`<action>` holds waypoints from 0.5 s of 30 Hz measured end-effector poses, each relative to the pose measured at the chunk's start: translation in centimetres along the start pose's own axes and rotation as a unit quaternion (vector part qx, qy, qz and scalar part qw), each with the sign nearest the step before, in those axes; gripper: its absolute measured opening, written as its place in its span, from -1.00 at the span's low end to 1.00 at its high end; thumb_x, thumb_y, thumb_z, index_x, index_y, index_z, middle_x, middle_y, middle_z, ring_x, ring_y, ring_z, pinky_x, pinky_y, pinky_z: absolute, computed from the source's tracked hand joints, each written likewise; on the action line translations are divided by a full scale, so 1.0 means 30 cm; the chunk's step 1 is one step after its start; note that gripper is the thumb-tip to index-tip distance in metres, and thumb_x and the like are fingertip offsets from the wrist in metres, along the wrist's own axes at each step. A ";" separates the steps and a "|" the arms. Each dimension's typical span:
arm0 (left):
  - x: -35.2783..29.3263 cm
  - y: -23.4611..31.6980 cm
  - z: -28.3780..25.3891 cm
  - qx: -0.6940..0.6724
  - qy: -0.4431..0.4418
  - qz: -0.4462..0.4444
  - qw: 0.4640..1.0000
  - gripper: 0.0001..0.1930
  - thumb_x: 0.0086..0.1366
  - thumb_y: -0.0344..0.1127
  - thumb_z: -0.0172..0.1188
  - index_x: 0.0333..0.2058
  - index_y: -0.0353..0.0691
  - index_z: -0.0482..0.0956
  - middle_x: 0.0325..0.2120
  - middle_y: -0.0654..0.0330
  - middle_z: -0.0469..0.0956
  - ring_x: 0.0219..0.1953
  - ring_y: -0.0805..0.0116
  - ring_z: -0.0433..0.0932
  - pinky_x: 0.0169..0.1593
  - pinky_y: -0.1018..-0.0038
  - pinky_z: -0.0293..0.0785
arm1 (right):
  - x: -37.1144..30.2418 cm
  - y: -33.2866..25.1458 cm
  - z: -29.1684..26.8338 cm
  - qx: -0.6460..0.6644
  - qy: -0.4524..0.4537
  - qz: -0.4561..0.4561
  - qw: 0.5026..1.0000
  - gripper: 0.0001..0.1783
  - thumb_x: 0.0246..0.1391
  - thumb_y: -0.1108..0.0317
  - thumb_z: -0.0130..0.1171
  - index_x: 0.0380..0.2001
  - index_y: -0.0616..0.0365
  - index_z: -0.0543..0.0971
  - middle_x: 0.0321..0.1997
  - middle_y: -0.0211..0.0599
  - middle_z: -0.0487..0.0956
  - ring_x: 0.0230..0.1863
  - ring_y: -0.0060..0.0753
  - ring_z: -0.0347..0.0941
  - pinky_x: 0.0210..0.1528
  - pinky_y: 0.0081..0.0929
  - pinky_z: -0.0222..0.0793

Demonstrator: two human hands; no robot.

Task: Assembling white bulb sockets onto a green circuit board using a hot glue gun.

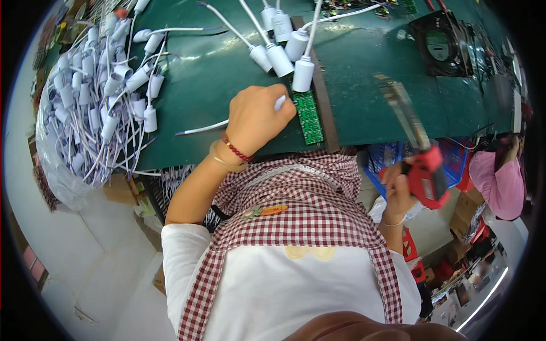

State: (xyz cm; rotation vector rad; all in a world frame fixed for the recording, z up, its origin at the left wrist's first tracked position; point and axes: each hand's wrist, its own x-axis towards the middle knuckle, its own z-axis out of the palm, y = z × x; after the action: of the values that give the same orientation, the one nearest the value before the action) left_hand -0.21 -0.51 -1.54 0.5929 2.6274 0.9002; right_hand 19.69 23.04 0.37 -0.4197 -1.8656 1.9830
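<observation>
My left hand (259, 116) is closed, its thumb and fingers pinched round a white cable (203, 128). One end of the cable sticks out to the left; at the other side a white bit shows by the fingertips. Touching or nearly touching those fingertips is a strip of green circuit boards (309, 118), lying against a dark bar (325, 108). At the right, off the table's front edge, my right hand (398, 190) grips a red and black soldering gun (426, 176). Its long metal front points up over the table and is blurred by motion.
White lamp sockets (278, 59) with cables lie beyond the boards. A large heap of similar sockets (111, 85) fills a plastic bag at the left. A black fan (441, 45) stands at the far right. Blue baskets (455, 162) sit below the table edge.
</observation>
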 end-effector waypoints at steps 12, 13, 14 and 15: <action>0.002 0.022 -0.014 0.009 0.009 0.008 1.000 -0.79 0.08 -0.22 0.11 -0.55 -0.26 0.52 -0.64 -0.11 0.48 -0.52 -0.17 0.49 -0.44 0.10 0.39 | 0.408 -0.165 -0.209 -0.062 0.291 -0.225 0.928 -0.67 0.16 0.41 0.08 -0.04 0.34 0.41 -0.59 -0.33 0.39 -0.66 -0.53 0.30 -0.58 -0.53 0.34; -0.004 0.023 -0.014 0.009 0.004 -0.010 1.000 -0.80 0.08 -0.23 0.11 -0.55 -0.27 0.52 -0.64 -0.12 0.48 -0.52 -0.18 0.48 -0.44 0.10 0.39 | 0.469 -0.159 -0.227 -0.112 0.300 -0.153 0.935 -0.71 0.10 0.42 0.15 -0.12 0.35 0.46 -0.64 -0.37 0.39 -0.71 -0.57 0.29 -0.65 -0.57 0.28; -0.010 0.022 -0.015 0.009 0.009 -0.004 1.000 -0.80 0.08 -0.23 0.11 -0.55 -0.27 0.52 -0.64 -0.12 0.48 -0.52 -0.18 0.48 -0.44 0.10 0.39 | 0.498 -0.150 -0.242 -0.110 0.301 -0.161 0.933 -0.71 0.10 0.42 0.15 -0.12 0.35 0.46 -0.64 -0.37 0.39 -0.71 -0.57 0.29 -0.65 -0.57 0.28; -0.016 0.019 -0.013 0.005 0.010 0.001 1.000 -0.80 0.07 -0.24 0.11 -0.55 -0.27 0.52 -0.65 -0.12 0.48 -0.52 -0.18 0.49 -0.44 0.10 0.39 | 0.517 -0.125 -0.259 -0.122 0.293 -0.122 0.940 -0.73 0.09 0.42 0.16 -0.16 0.35 0.46 -0.67 -0.38 0.39 -0.74 -0.57 0.28 -0.67 -0.59 0.25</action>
State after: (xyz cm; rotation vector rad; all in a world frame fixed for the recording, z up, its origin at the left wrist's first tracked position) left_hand 0.21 -0.52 -0.83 0.5917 2.6520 0.8979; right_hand 9.93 37.35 4.24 -0.7193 -1.6686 1.2795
